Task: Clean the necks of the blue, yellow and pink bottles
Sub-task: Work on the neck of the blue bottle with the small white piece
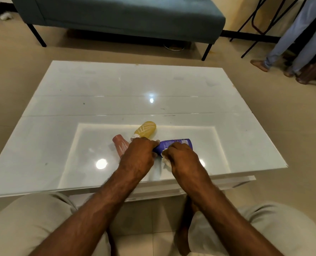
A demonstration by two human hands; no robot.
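White glass table (116, 85), blue bottle (173, 144) in left grip (137, 157), white cloth (167, 162) in right grip (184, 157) (bottle neck hidden behind both).

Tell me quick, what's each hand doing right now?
Left hand: closed, gripping one end of the blue bottle.
Right hand: closed, holding a white cloth against the bottle.

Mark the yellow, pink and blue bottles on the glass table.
Yellow white-lined bottle (146, 129): head view, mid-body.
Pink plastic bottle (120, 143): head view, exposed body.
Blue labelled bottle (165, 145): head view, printed label.
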